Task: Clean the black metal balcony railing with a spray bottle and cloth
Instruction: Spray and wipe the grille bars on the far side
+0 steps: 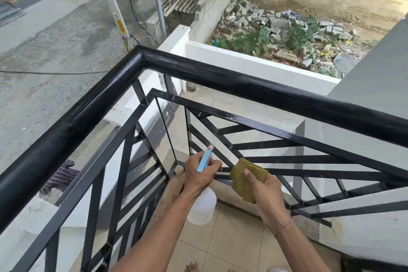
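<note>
Left hand (199, 175) wrapped round spray bottle (202, 205); right hand (268, 192) pinching cloth (244, 180) near lower railing (220, 79) bars. Risk: wet-grip slip, cloth dropped through gaps.

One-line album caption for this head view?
Left hand aims a blue-headed spray bottle at the black metal balcony railing; right hand holds an olive cloth.

Glossy black metal railing (220, 77) turns a balcony corner; blue-headed translucent spray bottle (204, 192) and folded olive cloth (242, 181) near its lower bars.

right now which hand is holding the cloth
The right hand, with the wrist bracelet, grips the green cloth; the left hand holds the spray bottle.
</note>
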{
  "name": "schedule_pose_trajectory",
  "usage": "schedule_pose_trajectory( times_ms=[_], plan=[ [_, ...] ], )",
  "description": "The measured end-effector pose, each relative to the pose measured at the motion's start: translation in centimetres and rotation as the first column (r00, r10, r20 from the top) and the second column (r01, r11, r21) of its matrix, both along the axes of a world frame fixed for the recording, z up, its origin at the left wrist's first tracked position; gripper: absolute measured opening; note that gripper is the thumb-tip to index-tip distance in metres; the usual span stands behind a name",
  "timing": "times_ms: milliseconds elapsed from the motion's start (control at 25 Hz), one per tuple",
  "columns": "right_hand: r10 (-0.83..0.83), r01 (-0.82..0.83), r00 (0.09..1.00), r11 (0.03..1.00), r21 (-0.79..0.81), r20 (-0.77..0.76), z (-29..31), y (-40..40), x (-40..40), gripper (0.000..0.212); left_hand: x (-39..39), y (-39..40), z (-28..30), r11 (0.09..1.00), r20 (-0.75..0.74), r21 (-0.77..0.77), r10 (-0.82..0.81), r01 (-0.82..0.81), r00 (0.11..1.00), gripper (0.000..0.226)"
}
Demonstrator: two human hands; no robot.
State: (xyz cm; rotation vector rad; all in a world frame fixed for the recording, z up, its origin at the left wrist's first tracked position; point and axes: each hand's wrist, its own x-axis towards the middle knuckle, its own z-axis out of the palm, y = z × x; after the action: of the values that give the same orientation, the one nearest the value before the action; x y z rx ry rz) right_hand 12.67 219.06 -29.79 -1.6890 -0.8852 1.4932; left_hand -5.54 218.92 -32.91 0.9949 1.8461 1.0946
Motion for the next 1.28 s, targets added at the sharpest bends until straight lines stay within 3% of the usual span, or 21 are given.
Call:
schedule_pose_trajectory(
  times_ms=[440,920,1160,1280],
  plan=[
    [-0.067,0.069,0.996,0.997,0.023,-0.063,1.3,-1.3,2.0,0.007,2.0,0.3,0.9,0.993,0.009,0.063,-0.104,0.103,0.995,0.02],
    [-0.147,0.147,0.989,0.989,0.009,-0.005,0.1,-2.4,3.9,0.017,4.0,-0.1,0.2,0.966,0.019,0.048,-0.254,0.253,0.967,0.015],
    [-0.219,0.219,0.976,0.975,0.025,-0.001,-0.6,-3.5,6.1,0.004,6.7,0.0,-0.2,0.959,-0.007,0.024,-0.284,0.284,0.959,0.017],
    [-0.25,0.25,0.968,0.968,0.016,0.0,-0.8,-3.9,7.3,0.008,7.8,-0.1,-0.3,0.944,0.031,0.059,-0.326,0.324,0.945,0.012]
  ],
)
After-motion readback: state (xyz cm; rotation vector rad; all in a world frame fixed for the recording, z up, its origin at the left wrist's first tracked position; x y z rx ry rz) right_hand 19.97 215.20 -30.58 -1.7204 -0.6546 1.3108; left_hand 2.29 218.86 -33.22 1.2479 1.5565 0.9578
